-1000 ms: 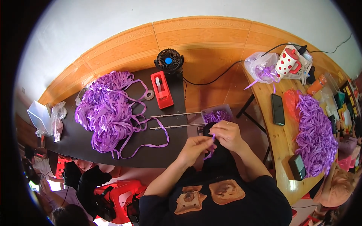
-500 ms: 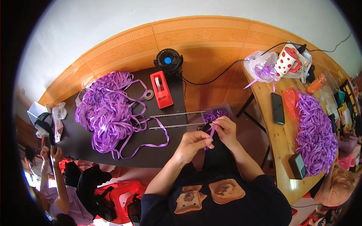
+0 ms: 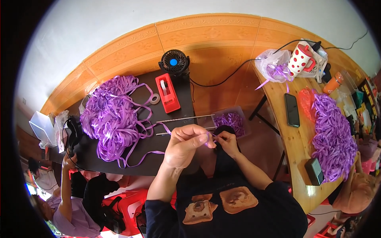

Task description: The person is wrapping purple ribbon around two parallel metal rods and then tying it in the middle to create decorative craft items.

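My left hand (image 3: 186, 144) is raised over the dark table's right edge, thumb and fingers pinched on a purple ribbon (image 3: 208, 136). Close on its right, my right hand (image 3: 228, 143) pinches the same ribbon, lower and nearer my lap. Only a short bit of ribbon shows between the two hands. A loose ribbon strand runs from behind my left hand to a big heap of purple ribbon (image 3: 113, 119) on the dark table (image 3: 158, 168). Two thin metal rods (image 3: 184, 118) stick out past the table edge, partly behind my left hand. Beyond my right hand stands a bin of purple ribbon pieces (image 3: 230, 123).
A red tape dispenser (image 3: 168, 93), a tape roll (image 3: 155, 98) and a small black fan (image 3: 174, 62) stand at the back. The wooden table (image 3: 283, 115) on the right bears a phone (image 3: 292, 110), another ribbon pile (image 3: 333, 139) and a dotted cup (image 3: 300, 59). A co-worker (image 3: 73, 210) sits at left.
My left hand has risen and moved left, away from my lap. My right hand has shifted slightly left and down. At left, the co-worker's black item has moved onto the dark table.
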A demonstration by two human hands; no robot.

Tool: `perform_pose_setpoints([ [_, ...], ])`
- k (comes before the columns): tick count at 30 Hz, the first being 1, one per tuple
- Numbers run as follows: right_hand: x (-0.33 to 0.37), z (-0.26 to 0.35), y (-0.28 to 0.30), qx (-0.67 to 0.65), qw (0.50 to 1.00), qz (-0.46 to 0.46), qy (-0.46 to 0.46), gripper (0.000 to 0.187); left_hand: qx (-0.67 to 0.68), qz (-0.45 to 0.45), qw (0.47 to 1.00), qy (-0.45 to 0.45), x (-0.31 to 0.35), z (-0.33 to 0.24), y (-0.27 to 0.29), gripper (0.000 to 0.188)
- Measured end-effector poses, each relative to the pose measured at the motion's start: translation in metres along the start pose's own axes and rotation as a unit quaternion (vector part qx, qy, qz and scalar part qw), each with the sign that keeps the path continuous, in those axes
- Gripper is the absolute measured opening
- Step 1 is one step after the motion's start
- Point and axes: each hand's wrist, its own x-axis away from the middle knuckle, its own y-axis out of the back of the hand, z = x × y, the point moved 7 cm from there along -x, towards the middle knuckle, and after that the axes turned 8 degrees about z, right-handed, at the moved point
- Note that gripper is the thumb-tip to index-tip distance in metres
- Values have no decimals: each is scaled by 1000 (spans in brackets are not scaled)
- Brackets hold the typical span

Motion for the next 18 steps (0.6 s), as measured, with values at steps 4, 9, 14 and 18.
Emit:
perform_pose_setpoints([
  [4, 22, -26, -15, -103, 973, 130, -161, 2, 25, -54, 998, -22, -8, -5, 26, 13],
  [9, 47, -23, -12, -74, 958, 189, -202, 5, 64, -109, 992, 4, -12, 1, 54, 10],
  [14, 57, -15, 2, 29, 975, 160, -149, 12, 32, -116, 993, 18, -12, 19, 64, 8],
  [18, 44, -2, 21, 32, 984, 100, -146, 30, 1, -116, 992, 59, -6, 48, 47, 10],
])
